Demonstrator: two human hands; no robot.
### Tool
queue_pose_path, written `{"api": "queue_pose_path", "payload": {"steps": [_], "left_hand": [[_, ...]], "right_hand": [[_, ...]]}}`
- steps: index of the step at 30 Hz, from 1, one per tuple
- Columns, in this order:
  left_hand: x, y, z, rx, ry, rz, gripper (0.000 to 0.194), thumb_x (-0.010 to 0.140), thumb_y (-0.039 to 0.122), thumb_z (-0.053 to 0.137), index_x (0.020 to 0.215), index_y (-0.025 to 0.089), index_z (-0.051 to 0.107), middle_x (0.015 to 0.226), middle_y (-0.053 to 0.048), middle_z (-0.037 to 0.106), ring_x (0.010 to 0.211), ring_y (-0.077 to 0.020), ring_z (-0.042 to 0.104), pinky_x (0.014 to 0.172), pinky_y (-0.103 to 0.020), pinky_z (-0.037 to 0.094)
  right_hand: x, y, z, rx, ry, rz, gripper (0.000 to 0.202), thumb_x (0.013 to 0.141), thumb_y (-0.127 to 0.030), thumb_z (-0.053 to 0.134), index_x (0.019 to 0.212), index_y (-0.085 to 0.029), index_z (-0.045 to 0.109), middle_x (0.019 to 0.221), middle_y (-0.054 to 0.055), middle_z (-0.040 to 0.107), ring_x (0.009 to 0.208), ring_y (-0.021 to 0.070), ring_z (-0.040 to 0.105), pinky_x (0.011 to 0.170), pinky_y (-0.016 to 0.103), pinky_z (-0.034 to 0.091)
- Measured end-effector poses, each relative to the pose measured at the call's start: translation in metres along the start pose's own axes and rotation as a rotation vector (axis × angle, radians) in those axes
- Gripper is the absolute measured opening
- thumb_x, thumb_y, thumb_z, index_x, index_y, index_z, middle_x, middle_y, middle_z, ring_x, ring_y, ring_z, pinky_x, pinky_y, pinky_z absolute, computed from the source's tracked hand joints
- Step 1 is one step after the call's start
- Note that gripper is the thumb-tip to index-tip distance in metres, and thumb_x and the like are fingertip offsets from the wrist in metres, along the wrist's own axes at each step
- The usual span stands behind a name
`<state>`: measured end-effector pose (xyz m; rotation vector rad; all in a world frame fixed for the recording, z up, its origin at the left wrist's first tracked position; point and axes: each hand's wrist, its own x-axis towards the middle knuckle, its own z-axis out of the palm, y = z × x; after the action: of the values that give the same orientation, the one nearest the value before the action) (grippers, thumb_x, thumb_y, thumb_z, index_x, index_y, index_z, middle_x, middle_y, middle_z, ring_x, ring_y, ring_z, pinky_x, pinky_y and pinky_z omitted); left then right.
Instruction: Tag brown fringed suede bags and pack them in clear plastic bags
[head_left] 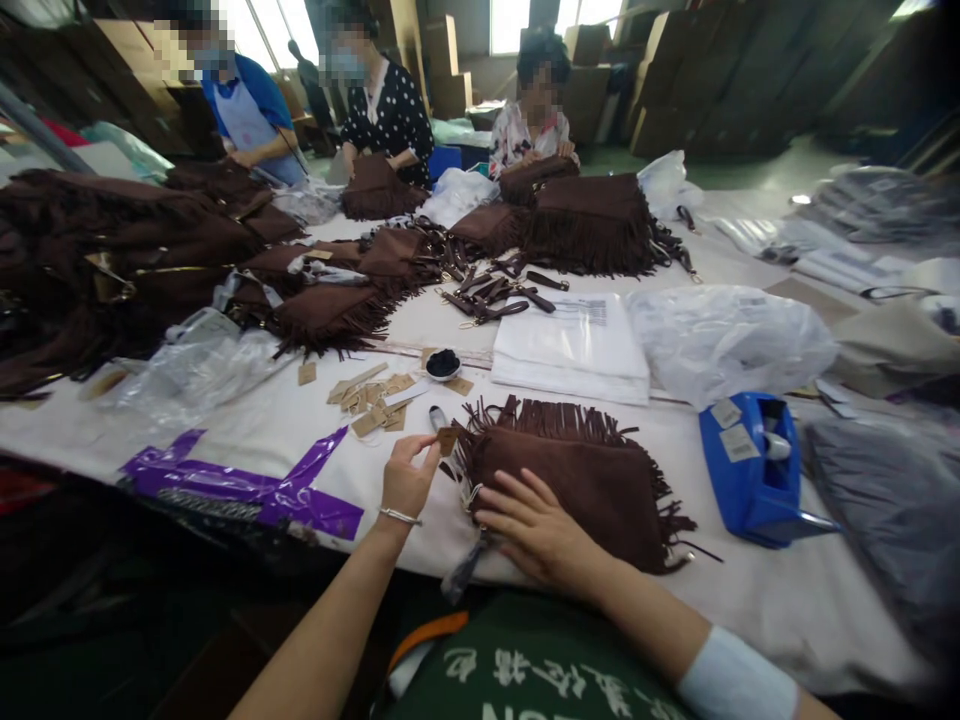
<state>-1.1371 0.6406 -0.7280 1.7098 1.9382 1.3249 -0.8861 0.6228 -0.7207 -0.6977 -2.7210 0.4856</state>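
Observation:
A brown fringed bag (592, 480) lies flat on the table in front of me, its fringe spread along the far edge and both sides. My right hand (536, 525) rests on the near left part of the bag, fingers stretched out. Beside the bag's left edge, my left hand (411, 475) pinches a small brown hang tag (448, 440) between thumb and fingers. Just beyond that hand lies a loose pile of tan tags (371, 405). A small white dish (442, 366) of black bits stands behind the pile.
A blue tape dispenser (739, 480) stands right of the bag. Behind it are white plastic bags (570, 350) and brown straps (495, 295). Brown bags (97, 260) heap up at left, and more fringed bags (592, 225) are stacked beyond. Several people (386, 110) work across the table.

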Motion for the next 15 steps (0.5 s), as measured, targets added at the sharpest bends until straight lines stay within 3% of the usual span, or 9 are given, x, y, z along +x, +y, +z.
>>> {"api": "queue_pose_path", "payload": {"steps": [2,4,8,12,15], "left_hand": [[-0.017,-0.011,-0.013,-0.100,0.025,-0.220,0.027,0.082,0.038,0.058,0.094,0.016,0.067,0.089,-0.006,0.069,0.084,-0.0203,0.062,0.081,-0.034,0.049],[-0.034,-0.019,-0.021,-0.185,0.053,-0.372,0.033,0.079,0.043,0.061,0.095,0.015,0.067,0.087,-0.006,0.069,0.081,-0.0203,0.064,0.077,-0.032,0.050],[-0.060,-0.025,-0.029,-0.338,0.171,-0.498,0.038,0.074,0.045,0.066,0.095,0.013,0.065,0.087,-0.006,0.069,0.082,-0.0210,0.065,0.078,-0.032,0.051],[-0.067,-0.012,-0.028,-0.442,0.267,-0.465,0.032,0.080,0.040,0.063,0.100,0.015,0.061,0.095,-0.006,0.067,0.088,-0.0202,0.063,0.086,-0.035,0.050],[-0.063,0.016,-0.025,-0.331,0.153,-0.177,0.020,0.085,0.033,0.059,0.099,0.018,0.062,0.100,-0.006,0.064,0.099,-0.0213,0.059,0.095,-0.040,0.045]], "right_hand": [[0.014,-0.014,0.008,0.081,-0.107,-0.145,0.043,0.088,-0.050,0.047,0.124,-0.026,0.053,0.143,0.001,0.040,0.140,0.0222,0.015,0.116,0.047,0.005],[0.023,-0.019,0.016,0.124,-0.138,-0.160,0.041,0.084,-0.055,0.051,0.105,-0.022,0.064,0.137,0.003,0.048,0.138,0.0225,0.020,0.116,0.044,0.003],[0.017,-0.012,0.018,0.134,-0.128,-0.124,0.012,0.081,-0.028,0.058,0.088,-0.022,0.066,0.125,0.000,0.058,0.134,0.0192,0.029,0.115,0.041,0.002],[0.005,-0.010,0.003,0.268,-0.139,-0.064,0.029,0.076,-0.012,0.053,0.100,-0.025,0.062,0.132,0.001,0.053,0.134,0.0197,0.030,0.114,0.044,0.013],[0.007,-0.014,-0.002,0.562,0.047,0.159,0.044,0.078,-0.021,0.059,0.121,-0.025,0.051,0.133,0.006,0.050,0.125,0.0211,0.043,0.107,0.041,0.033]]}}
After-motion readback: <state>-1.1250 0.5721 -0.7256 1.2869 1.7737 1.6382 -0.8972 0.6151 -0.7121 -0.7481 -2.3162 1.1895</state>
